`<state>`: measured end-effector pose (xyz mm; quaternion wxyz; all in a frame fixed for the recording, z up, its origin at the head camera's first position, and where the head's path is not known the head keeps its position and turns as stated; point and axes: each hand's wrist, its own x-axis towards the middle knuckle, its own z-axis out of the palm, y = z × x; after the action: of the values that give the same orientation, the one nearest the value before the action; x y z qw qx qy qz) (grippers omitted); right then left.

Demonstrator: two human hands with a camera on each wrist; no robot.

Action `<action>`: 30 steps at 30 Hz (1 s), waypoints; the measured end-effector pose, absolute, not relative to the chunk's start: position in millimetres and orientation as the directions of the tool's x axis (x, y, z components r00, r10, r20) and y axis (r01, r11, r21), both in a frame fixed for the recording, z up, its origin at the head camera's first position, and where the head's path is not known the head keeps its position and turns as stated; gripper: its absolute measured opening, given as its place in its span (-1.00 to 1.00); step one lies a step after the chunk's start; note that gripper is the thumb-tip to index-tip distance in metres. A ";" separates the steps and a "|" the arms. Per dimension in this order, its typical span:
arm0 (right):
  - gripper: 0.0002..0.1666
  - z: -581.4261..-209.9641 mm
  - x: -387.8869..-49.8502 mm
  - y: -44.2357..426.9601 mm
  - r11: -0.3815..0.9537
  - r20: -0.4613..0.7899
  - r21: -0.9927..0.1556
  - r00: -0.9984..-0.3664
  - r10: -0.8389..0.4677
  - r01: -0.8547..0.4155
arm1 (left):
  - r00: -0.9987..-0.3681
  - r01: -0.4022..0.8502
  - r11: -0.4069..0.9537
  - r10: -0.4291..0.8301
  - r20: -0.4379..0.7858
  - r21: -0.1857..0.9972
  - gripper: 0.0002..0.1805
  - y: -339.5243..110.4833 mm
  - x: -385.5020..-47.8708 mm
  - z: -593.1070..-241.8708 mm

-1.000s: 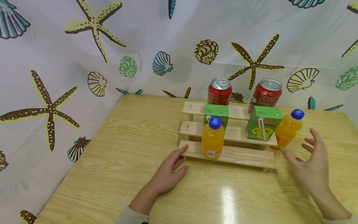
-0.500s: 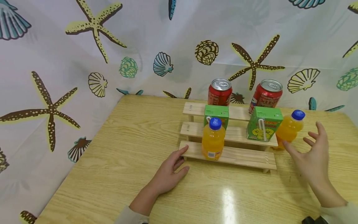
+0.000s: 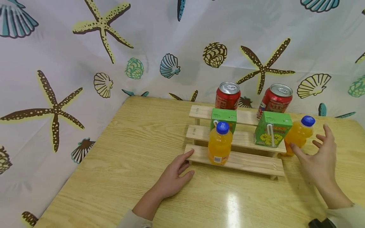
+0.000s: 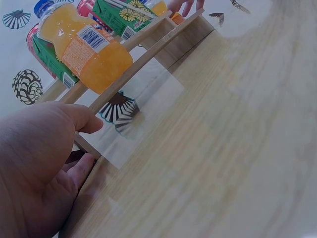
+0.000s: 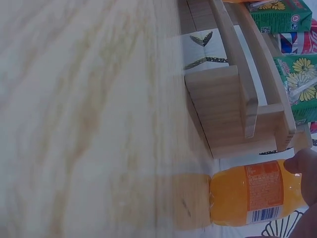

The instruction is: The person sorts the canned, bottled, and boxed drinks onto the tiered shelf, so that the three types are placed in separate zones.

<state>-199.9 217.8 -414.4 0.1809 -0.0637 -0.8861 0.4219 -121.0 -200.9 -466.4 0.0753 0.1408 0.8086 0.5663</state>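
Note:
In the head view, a wooden three-tier rack (image 3: 256, 161) bears the drinks. My left hand (image 3: 172, 179) rests at the left end of its lowest step, fingers touching the wood. An orange juice bottle (image 3: 220, 147) with a blue cap stands on that step. A second orange juice bottle (image 3: 299, 131) stands upright on the table at the rack's right end, partly hidden by a green drink carton (image 3: 272, 128). Around this bottle my right hand (image 3: 320, 160) is spread, thumb overlapping its front and fingers apart from its right side. Whether the thumb touches it, I cannot tell.
Another green drink carton (image 3: 224, 115) stands on the middle step behind the front bottle. Two red drink cans, a left can (image 3: 227, 96) and a right can (image 3: 275, 99), stand at the top step. A patterned curtain (image 3: 182, 41) hangs behind the wooden table (image 3: 137, 136).
My right hand has moved slightly forward, so its thumb now overlaps the bottle at the rack's end. The left hand stays at the rack. The head view has shifted a little.

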 end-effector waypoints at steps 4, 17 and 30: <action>0.21 -415.0 -202.6 215.9 0.642 0.282 -0.764 -0.926 0.251 -0.058 | -0.950 0.138 0.315 0.311 0.036 0.939 -0.25 -201.3 -120.5 -466.2; 0.03 -418.3 -208.6 212.2 0.646 0.245 -0.760 -0.953 0.180 -0.073 | -0.949 0.129 0.316 0.315 0.024 0.940 -0.25 -201.4 -119.7 -464.2; 0.01 -416.2 -209.9 213.7 0.638 0.174 -0.770 -0.956 0.234 0.016 | -0.953 0.120 0.316 0.303 0.020 0.941 -0.25 -201.1 -118.8 -464.5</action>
<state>-209.9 213.7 -416.2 0.1301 -0.0698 -0.8956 0.4197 -118.8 -201.1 -464.5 0.0801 0.1312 0.8071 0.5700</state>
